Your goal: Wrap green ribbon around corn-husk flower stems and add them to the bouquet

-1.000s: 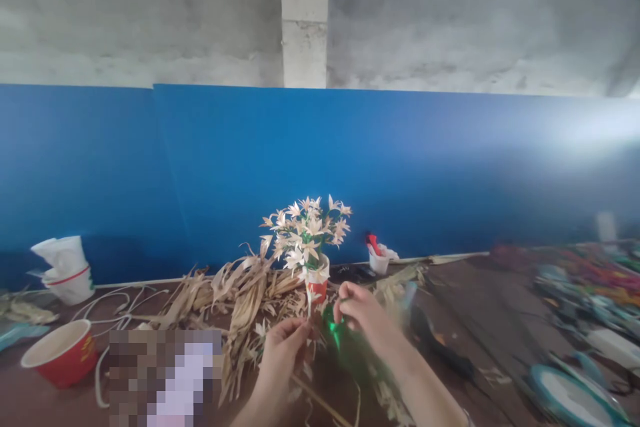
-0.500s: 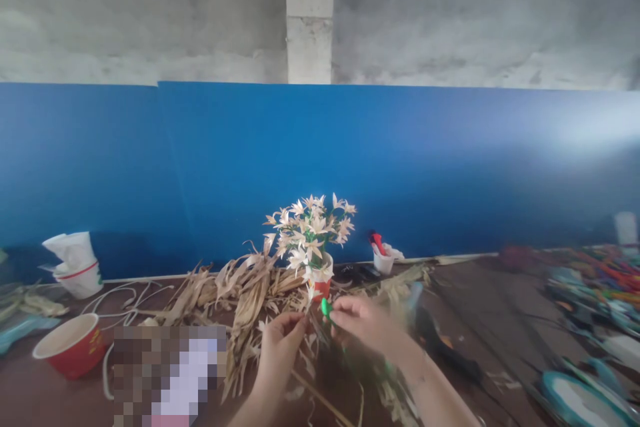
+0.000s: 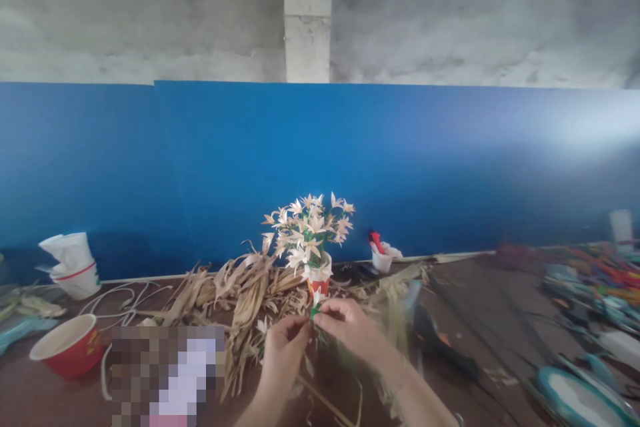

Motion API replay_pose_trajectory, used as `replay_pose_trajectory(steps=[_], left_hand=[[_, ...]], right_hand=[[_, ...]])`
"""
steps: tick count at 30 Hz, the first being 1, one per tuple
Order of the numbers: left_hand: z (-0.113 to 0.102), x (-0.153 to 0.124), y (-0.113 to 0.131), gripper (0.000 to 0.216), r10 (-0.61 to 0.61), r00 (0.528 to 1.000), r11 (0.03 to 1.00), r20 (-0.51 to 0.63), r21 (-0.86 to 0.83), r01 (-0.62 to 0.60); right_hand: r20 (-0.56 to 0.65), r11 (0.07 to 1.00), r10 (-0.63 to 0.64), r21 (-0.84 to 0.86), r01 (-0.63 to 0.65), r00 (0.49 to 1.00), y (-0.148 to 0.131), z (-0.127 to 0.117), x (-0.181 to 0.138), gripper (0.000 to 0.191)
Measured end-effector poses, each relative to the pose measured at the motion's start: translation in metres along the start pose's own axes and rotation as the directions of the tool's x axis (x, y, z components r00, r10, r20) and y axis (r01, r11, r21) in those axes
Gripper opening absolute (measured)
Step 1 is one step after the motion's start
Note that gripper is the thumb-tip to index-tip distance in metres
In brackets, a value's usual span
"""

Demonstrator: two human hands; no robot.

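Observation:
My left hand (image 3: pixel 286 347) is closed in a pinch on the stem of a small cream flower (image 3: pixel 318 296) that looks made of dried husk. Right beside it, my right hand (image 3: pixel 345 325) pinches a strip of green tape (image 3: pixel 315 311) against the flower's base, fingertips nearly meeting the left ones. Most of the stem is hidden by my fingers. Just behind the hands stands a red and white paper cup (image 3: pixel 319 287) holding a bouquet of similar cream flowers (image 3: pixel 311 227) on green stems.
Dried corn husks (image 3: pixel 245 293) lie left of the bouquet, more at its right. A red paper bowl (image 3: pixel 70 347) and a white cup with tissue (image 3: pixel 75 273) are at left. A dark glue-gun-like tool (image 3: pixel 440 347) and a teal-rimmed roll (image 3: pixel 575 390) lie right. A blue panel (image 3: pixel 320 147) stands behind.
My right hand has moved left and closed in beside my left hand, bringing the green tape to the flower's base. My left hand has stayed nearly in place.

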State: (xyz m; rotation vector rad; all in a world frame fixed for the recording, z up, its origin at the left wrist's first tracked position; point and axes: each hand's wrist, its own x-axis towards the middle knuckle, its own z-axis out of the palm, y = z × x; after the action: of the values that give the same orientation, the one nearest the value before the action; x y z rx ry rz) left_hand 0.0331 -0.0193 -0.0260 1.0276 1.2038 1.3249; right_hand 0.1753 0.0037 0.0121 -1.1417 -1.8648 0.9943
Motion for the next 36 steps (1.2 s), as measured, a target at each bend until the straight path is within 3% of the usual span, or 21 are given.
replay_pose_trajectory(steps=[6, 15, 36], left_hand=[[0.001, 0.001, -0.003, 0.031, 0.016, 1.000, 1.000, 0.009, -0.003, -0.016], [0.001, 0.001, -0.005, 0.032, -0.027, 0.999, 0.998, 0.023, -0.051, 0.028], [0.003, -0.003, -0.005, 0.036, -0.023, 1.000, 0.995, -0.003, -0.092, 0.023]], right_hand=[[-0.086, 0.997, 0.008, 0.073, -0.002, 0.996, 0.008, 0.004, 0.001, 0.024], [-0.113, 0.995, 0.002, 0.098, 0.009, 0.994, 0.018, 0.009, 0.002, 0.027], [-0.237, 0.996, -0.070, 0.042, 0.082, 0.969, 0.007, 0.022, -0.001, 0.029]])
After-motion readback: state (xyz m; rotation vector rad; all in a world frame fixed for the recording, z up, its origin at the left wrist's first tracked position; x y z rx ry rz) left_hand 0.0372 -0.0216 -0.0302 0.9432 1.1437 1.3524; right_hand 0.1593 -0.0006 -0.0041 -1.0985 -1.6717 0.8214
